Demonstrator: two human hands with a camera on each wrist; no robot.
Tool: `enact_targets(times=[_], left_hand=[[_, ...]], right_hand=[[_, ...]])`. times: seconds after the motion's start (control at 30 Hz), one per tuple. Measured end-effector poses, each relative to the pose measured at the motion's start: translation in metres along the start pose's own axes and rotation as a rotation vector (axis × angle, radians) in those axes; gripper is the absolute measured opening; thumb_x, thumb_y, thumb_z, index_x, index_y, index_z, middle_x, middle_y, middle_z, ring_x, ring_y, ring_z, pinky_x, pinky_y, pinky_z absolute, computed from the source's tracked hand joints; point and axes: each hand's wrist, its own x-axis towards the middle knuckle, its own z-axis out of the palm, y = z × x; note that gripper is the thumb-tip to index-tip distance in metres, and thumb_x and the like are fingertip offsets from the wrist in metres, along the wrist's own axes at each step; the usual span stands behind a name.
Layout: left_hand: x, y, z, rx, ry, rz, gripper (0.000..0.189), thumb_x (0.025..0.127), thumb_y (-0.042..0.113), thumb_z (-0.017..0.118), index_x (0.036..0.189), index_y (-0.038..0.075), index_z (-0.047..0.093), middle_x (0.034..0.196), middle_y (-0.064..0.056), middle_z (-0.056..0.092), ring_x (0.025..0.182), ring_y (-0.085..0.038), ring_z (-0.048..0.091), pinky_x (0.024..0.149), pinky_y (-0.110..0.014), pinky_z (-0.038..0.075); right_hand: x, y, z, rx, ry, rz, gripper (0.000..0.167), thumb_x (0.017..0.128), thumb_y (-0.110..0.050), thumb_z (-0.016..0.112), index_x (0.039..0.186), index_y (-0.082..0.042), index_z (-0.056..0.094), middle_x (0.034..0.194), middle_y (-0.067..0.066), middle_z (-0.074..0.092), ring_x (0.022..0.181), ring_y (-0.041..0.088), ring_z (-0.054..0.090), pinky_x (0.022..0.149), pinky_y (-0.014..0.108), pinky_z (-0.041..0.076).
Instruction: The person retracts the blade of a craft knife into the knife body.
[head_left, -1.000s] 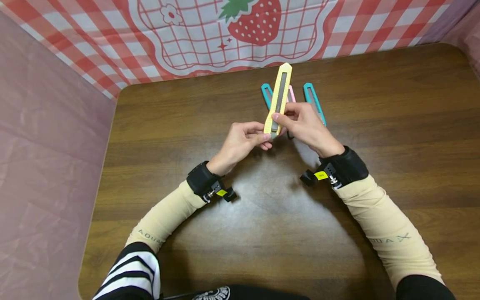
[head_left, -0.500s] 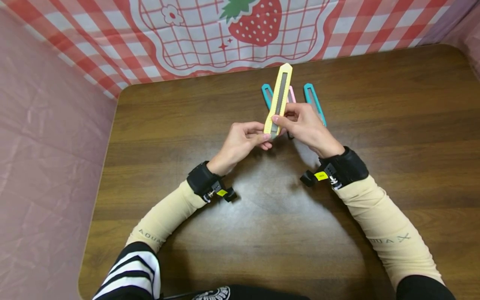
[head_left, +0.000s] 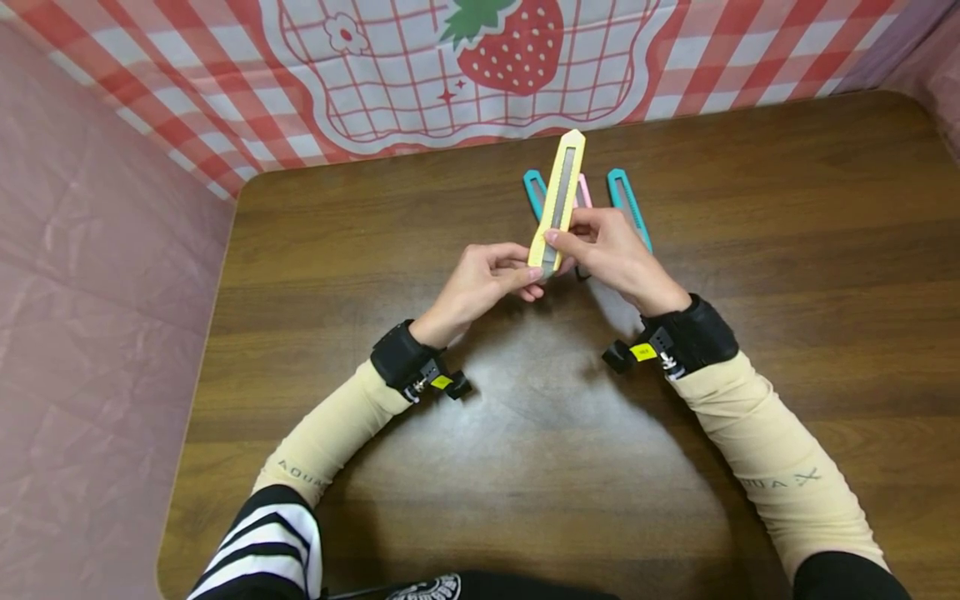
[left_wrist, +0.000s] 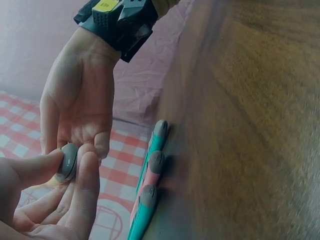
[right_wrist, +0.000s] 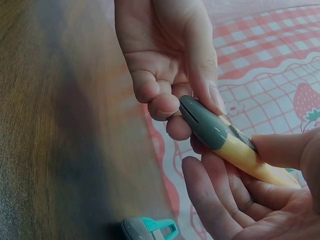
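Observation:
A yellow box cutter (head_left: 567,179) with a grey end cap (right_wrist: 202,122) is held slanting above the table, its pointed yellow end away from the person. My left hand (head_left: 480,279) pinches the grey-capped near end between thumb and fingers. Farther up the handle, my right hand (head_left: 618,254) grips it, thumb on the slotted face and fingers behind. In the left wrist view the grey cap (left_wrist: 69,162) faces the camera, and most of the yellow handle is hidden. I see no bare blade sticking out.
On the wooden table (head_left: 360,250) behind the hands lie a teal box cutter (head_left: 533,190), a pink one (head_left: 582,187) partly hidden, and another teal one (head_left: 628,200) beside the right hand. A red-and-white checked strawberry cloth (head_left: 375,75) hangs at the table's far edge.

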Motion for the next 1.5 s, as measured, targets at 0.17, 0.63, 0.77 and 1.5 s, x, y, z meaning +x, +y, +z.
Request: enact_targets(times=[0.17,0.63,0.77,1.5], left_hand=[[0.001,0.001,-0.002,0.036,0.013,0.005,0.027,0.092,0.003,0.067,0.115,-0.01,0.064,0.103,-0.033,0.069,0.078,-0.026,0.072,0.077,-0.045,0.064],[0.005,-0.002,-0.01,0.054,0.125,0.004,0.025,0.093,0.007,0.066,0.114,-0.006,0.067,0.097,-0.018,0.072,0.07,-0.01,0.067,0.071,-0.04,0.063],[0.009,-0.006,-0.015,0.009,0.188,-0.015,0.025,0.092,0.004,0.067,0.114,-0.009,0.066,0.092,-0.014,0.071,0.067,-0.01,0.067,0.068,-0.033,0.063],[0.021,-0.019,-0.035,-0.014,0.289,-0.14,0.029,0.093,0.0,0.064,0.118,-0.016,0.061,0.103,-0.029,0.068,0.064,-0.009,0.067,0.067,-0.024,0.064]], right_hand=[[0.0,0.002,0.001,0.022,-0.013,-0.004,0.028,0.098,-0.016,0.06,0.115,0.006,0.065,0.091,0.013,0.074,0.065,0.009,0.069,0.06,0.029,0.059],[0.002,0.009,0.012,0.034,-0.012,-0.052,0.026,0.098,-0.014,0.06,0.11,0.01,0.063,0.071,0.007,0.068,0.056,0.01,0.063,0.056,0.033,0.062],[0.003,0.01,0.016,0.034,-0.013,-0.047,0.033,0.099,-0.014,0.058,0.122,0.009,0.059,0.086,0.024,0.071,0.06,0.01,0.067,0.061,0.035,0.064],[0.001,0.02,0.043,0.074,-0.132,0.055,0.042,0.099,-0.011,0.054,0.138,0.003,0.048,0.123,0.023,0.064,0.104,0.033,0.067,0.081,0.033,0.063]])
